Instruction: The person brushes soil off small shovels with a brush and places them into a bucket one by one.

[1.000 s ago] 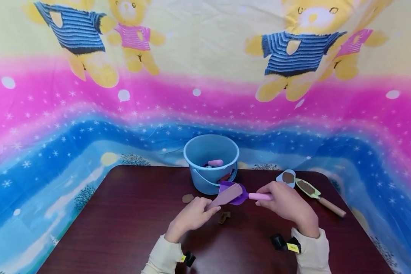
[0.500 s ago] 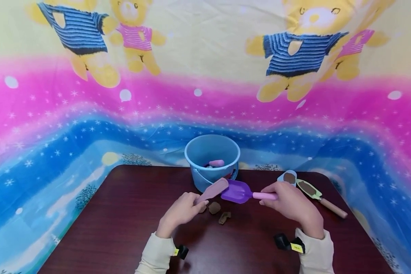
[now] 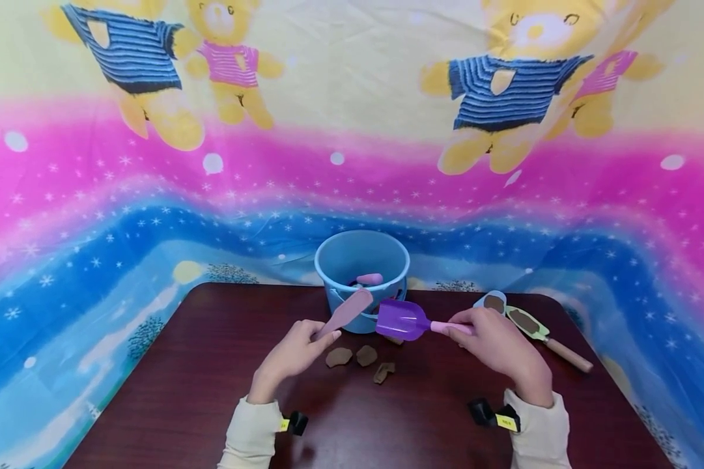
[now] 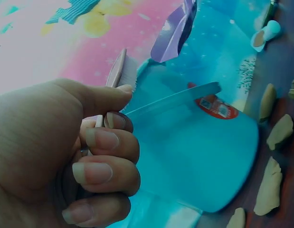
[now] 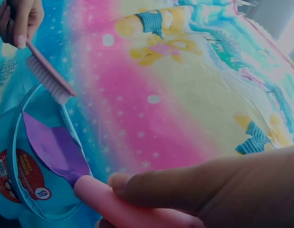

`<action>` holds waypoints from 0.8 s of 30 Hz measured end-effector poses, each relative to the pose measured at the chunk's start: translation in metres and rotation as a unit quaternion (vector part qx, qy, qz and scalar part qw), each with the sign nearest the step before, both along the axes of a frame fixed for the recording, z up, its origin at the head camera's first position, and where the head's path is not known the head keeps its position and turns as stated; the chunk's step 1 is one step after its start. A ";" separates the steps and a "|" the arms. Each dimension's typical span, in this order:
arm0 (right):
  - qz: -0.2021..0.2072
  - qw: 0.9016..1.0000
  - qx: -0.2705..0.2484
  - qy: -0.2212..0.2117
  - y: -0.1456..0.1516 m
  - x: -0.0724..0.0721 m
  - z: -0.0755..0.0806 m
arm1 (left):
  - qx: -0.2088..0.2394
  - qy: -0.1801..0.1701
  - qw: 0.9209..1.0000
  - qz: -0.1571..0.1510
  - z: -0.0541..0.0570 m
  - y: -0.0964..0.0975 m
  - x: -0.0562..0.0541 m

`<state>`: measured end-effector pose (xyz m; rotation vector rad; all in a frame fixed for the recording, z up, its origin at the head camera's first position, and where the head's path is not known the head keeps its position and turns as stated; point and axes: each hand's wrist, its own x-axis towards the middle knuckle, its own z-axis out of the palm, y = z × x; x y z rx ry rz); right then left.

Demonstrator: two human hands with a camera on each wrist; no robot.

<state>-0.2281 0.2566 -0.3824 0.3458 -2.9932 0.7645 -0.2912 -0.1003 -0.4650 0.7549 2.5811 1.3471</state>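
My left hand (image 3: 290, 355) grips a pink brush (image 3: 347, 312) by its handle; white bristles show on its underside in the right wrist view. In my right hand (image 3: 501, 345) is a purple toy shovel (image 3: 403, 320), held by its pink handle (image 5: 116, 204). The shovel's blade is level with the front of the blue bucket (image 3: 360, 260), and no load shows on it. Brush and shovel are apart. Below them, several brown clay-like pieces (image 3: 366, 355) lie on the dark table (image 3: 223, 378).
Inside the bucket a pink handle (image 3: 369, 279) sticks up. At the table's back right lie a small light blue scoop (image 3: 482, 299) with brown material in it and a green trowel (image 3: 526, 320) with a wooden handle. A printed cloth (image 3: 340, 176) stands behind the table.
The brush has lifted off the shovel and moved left with my left hand. More brown pieces now show on the table. My right hand has tilted the shovel slightly and raised it a little.
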 end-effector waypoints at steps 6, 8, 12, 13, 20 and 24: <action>0.009 1.000 0.005 0.006 -0.003 0.001 -0.001 | 0.011 0.002 1.000 -0.001 0.003 -0.002 0.001; 0.015 1.000 0.000 0.018 -0.004 0.001 -0.002 | 0.012 0.001 1.000 -0.001 0.003 -0.002 0.001; 0.012 0.999 -0.009 0.044 -0.006 0.000 -0.003 | 0.012 0.002 1.000 0.004 0.004 -0.003 0.002; 0.011 0.999 -0.008 0.050 -0.006 0.000 -0.003 | 0.012 0.002 1.000 0.006 0.004 -0.003 0.003; 0.018 0.997 0.011 0.073 -0.009 -0.002 -0.006 | 0.017 0.008 1.000 0.005 0.008 -0.003 0.004; 0.025 0.999 0.006 0.036 -0.012 -0.004 -0.006 | 0.020 0.009 1.000 0.005 0.008 -0.002 0.005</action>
